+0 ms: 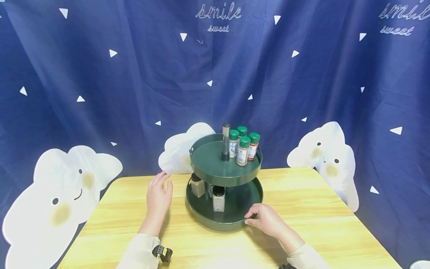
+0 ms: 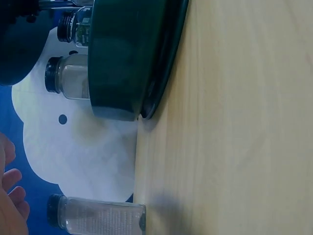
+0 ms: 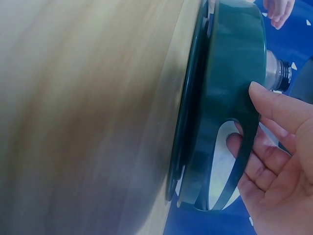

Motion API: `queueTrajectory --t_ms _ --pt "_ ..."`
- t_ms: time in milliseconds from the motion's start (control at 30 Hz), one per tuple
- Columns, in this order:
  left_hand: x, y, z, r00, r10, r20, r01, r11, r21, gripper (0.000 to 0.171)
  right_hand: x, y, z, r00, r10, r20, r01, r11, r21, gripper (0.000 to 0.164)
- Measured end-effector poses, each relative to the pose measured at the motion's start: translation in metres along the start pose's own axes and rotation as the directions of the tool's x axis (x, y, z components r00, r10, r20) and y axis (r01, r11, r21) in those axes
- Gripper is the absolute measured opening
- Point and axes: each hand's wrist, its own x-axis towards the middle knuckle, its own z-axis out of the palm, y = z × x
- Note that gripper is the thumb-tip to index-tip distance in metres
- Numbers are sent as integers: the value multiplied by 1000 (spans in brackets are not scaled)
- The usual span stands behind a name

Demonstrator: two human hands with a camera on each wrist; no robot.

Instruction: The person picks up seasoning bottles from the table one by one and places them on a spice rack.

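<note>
A dark green two-tier turntable rack [image 1: 226, 224] stands on the wooden table. At the front right of its lower tray, my right hand [image 1: 267, 219] pinches the rim. In the right wrist view, the thumb lies on the outer wall and the fingers [image 3: 264, 156] are behind it, beside a cut-out handle. My left hand [image 1: 159, 196] is held left of the rack, apart from it, fingers loosely extended. Near it in the left wrist view stands a black-lidded glass jar [image 2: 105, 215], which the head view does not show. The lower tray carries black-lidded jars [image 1: 218, 200].
The upper tray [image 1: 208, 157] holds several green-capped spice bottles [image 1: 243, 151] beside a central post [image 1: 226, 142]. It overhangs part of the lower tray. A blue curtain [image 1: 151, 74] with white clouds hangs behind the table [image 1: 302, 198].
</note>
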Motion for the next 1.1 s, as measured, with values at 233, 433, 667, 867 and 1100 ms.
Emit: queueTrajectory --t_ms 233,433,667,867,1100 --pt "-2 -11 3 999 -38 19 38 999 16 25 -3 -1 2 1000 6 -5 -6 1000 5 8" --pt "-1 -18 6 998 -59 39 58 998 32 25 -1 0 1 1000 -3 -14 3 1000 -2 8" --pt "2 -22 8 994 -89 61 87 996 34 26 1 2 2 1000 -10 -18 10 1000 -9 8" --pt "2 -24 8 991 -111 76 108 993 42 26 1 2 2 999 -23 -24 23 1000 -6 8" --pt "4 -27 6 991 -119 65 115 991 64 24 0 1 0 1000 -22 -18 22 1000 7 7"
